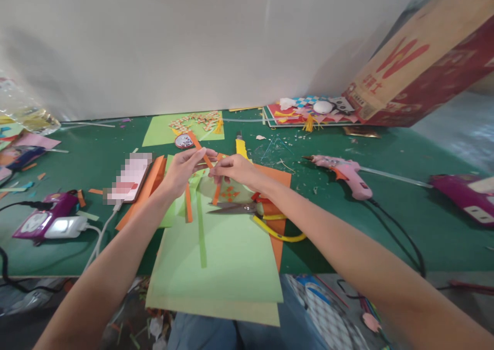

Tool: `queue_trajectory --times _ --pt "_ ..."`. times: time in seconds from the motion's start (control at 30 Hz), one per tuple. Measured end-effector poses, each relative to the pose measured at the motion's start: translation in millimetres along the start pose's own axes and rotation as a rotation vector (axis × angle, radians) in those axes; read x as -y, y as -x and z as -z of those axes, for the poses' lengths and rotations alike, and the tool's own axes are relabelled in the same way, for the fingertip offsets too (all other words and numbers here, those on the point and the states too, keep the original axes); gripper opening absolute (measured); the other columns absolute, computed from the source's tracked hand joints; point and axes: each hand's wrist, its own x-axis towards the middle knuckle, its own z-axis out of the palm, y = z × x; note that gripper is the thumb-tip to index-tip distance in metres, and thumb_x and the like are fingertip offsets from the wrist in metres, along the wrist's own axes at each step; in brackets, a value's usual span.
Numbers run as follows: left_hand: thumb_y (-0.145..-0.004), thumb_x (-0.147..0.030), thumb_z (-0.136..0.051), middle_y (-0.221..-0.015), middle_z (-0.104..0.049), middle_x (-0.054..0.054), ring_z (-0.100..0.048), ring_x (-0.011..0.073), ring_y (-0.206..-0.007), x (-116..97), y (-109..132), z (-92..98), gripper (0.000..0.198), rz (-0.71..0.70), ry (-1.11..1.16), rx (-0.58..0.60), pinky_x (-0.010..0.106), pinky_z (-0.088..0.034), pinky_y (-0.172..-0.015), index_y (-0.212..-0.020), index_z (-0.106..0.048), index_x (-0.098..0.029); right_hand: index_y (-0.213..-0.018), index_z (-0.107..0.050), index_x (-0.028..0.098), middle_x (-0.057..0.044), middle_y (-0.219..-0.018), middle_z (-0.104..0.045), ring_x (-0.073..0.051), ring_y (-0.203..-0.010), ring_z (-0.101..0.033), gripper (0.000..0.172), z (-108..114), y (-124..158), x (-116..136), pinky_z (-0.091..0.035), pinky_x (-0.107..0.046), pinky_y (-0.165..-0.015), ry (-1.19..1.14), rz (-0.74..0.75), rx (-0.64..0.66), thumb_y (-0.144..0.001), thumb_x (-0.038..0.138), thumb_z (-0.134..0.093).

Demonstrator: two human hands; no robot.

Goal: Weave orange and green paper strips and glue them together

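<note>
An orange paper strip (200,148) slants between my hands. My left hand (188,168) pinches it with the fingers, and my right hand (233,169) holds its lower end. Below them, more orange strips (188,204) and a narrow green strip (201,231) lie over light green paper sheets (219,262). A small woven orange piece (230,193) rests on the sheets just under my right hand. Open-bladed scissors (247,209) with yellow and red handles lie beside it, partly under my right forearm.
A yellow cutter (241,146) and a small round tin (184,141) lie behind my hands. To the left are a phone (133,177) and a purple power socket (50,216); to the right, a pink glue gun (347,172) with its cord. A paper bag (417,62) stands back right.
</note>
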Motion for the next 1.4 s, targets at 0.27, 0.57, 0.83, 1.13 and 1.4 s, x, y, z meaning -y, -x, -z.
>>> queue_trajectory --times 0.27,0.57,0.83,1.13,1.4 --pt "-0.076 -0.052 -0.064 -0.087 -0.073 0.008 -0.066 0.0224 -0.089 1.5 -1.9 0.5 0.038 -0.045 -0.213 -0.028 0.037 -0.049 -0.091 -0.078 -0.074 -0.015 -0.059 -0.058 0.017 0.004 -0.046 -0.053 -0.007 -0.045 -0.044 0.031 -0.7 5.3 8.3 -0.033 -0.023 -0.049 0.052 0.126 -0.356 -0.073 0.043 -0.066" --pt "-0.073 -0.055 -0.064 -0.072 -0.070 0.006 -0.065 0.0198 -0.075 7.5 -4.0 -0.2 0.042 -0.005 -0.277 0.071 0.036 -0.051 -0.082 -0.066 -0.071 -0.014 -0.071 -0.062 0.016 0.003 -0.055 -0.060 -0.007 -0.046 -0.048 0.016 0.4 1.7 7.6 -0.036 -0.022 -0.045 -0.056 0.185 -0.245 -0.068 0.030 -0.069" --pt "-0.066 -0.056 -0.071 -0.072 -0.071 0.006 -0.066 0.0195 -0.074 -2.6 -0.4 -2.9 0.042 0.070 -0.206 0.162 0.036 -0.052 -0.084 -0.067 -0.072 -0.014 -0.067 -0.058 0.016 0.003 -0.053 -0.058 -0.004 -0.041 -0.043 0.017 3.6 2.8 7.1 -0.031 -0.021 -0.042 -0.089 0.126 -0.133 -0.070 0.029 -0.068" --pt "-0.074 -0.047 -0.070 -0.088 -0.074 0.012 -0.069 0.0215 -0.085 3.9 -1.7 6.6 0.036 0.192 0.007 0.388 0.039 -0.049 -0.092 -0.083 -0.075 -0.013 -0.065 -0.051 0.016 0.005 -0.048 -0.052 -0.005 -0.042 -0.047 0.018 5.0 3.5 7.9 -0.022 -0.018 -0.038 -0.212 0.127 0.089 -0.072 0.028 -0.063" --pt "-0.075 -0.047 -0.070 -0.091 -0.074 0.012 -0.069 0.0224 -0.088 3.7 -0.7 7.8 0.035 0.216 0.065 0.443 0.038 -0.048 -0.092 -0.082 -0.075 -0.013 -0.065 -0.050 0.016 0.006 -0.051 -0.053 -0.007 -0.044 -0.053 0.019 4.7 4.0 7.6 -0.022 -0.019 -0.038 -0.300 0.130 0.177 -0.071 0.028 -0.064"
